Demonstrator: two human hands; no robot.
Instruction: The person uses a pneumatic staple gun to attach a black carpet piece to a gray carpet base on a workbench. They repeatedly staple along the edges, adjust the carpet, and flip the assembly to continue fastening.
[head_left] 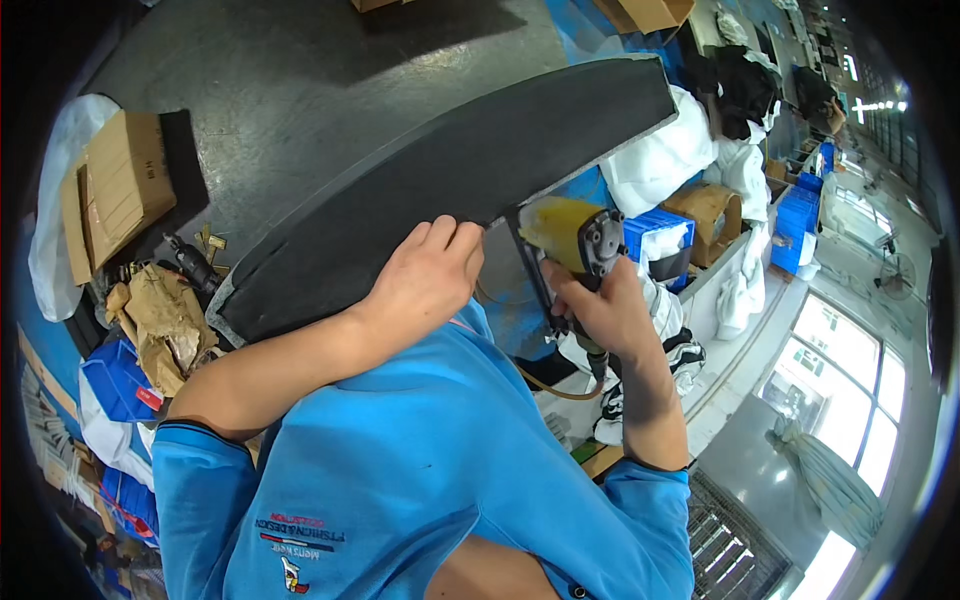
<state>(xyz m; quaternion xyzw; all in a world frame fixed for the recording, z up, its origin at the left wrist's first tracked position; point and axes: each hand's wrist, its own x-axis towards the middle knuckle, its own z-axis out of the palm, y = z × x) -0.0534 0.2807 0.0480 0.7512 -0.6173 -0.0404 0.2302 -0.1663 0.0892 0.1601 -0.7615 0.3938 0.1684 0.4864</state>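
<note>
A long curved panel [480,145], covered in black cloth with a pale grey edge, stretches slantwise in front of me. My left hand [428,270] rests at its near edge, fingers bent together and pressing on it. A yellow air-powered staple gun [556,228] is in my right hand [608,310], whose fingers wrap its handle. The gun's nose lies by the panel's near edge, just right of my left hand; whether it touches is hard to tell. From the handle's base runs a brown air hose [570,394].
A grey worktop [270,80] extends behind the panel. On the left stand an open cardboard box [125,195], another dark tool [190,262], crumpled brown paper [165,315] and a blue bin [115,380]. White bags [665,150], blue bins [660,240] and a carton [708,215] crowd the right.
</note>
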